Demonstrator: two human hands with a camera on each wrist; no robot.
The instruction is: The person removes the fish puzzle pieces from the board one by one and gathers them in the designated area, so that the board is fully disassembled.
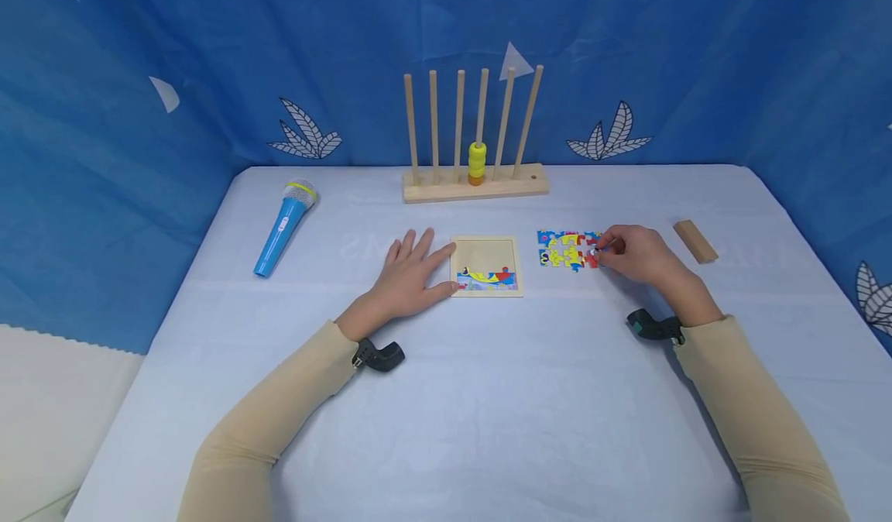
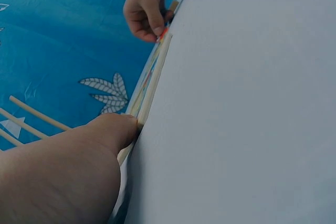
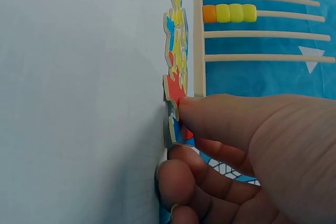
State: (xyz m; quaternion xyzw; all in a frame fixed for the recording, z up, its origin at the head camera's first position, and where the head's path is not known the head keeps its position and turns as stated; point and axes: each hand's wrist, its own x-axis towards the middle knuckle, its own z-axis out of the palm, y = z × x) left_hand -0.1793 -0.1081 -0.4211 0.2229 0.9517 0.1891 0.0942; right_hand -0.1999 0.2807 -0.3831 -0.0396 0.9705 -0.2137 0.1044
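My left hand (image 1: 406,280) lies spread with straight fingers at the left edge of a square wooden puzzle tray (image 1: 485,251). Its thumb and forefinger touch the tray's frame. Colourful picture pieces (image 1: 486,279) fill the lower strip of the tray; bare wood shows above them. To the right of the tray, several loose jigsaw pieces (image 1: 555,257) lie close together on the table. My right hand (image 1: 636,252) is at their right end, pinching a red and blue puzzle piece (image 3: 178,131) between thumb and fingers. The fingertips partly hide this piece.
Behind the tray stands a wooden peg rack (image 1: 446,191) with upright rods; yellow and orange beads (image 1: 477,162) sit on one rod. A blue toy microphone (image 1: 279,235) lies at the left. A wooden block (image 1: 695,242) rests right of my right hand. Blue cloth (image 1: 362,57) hangs behind.
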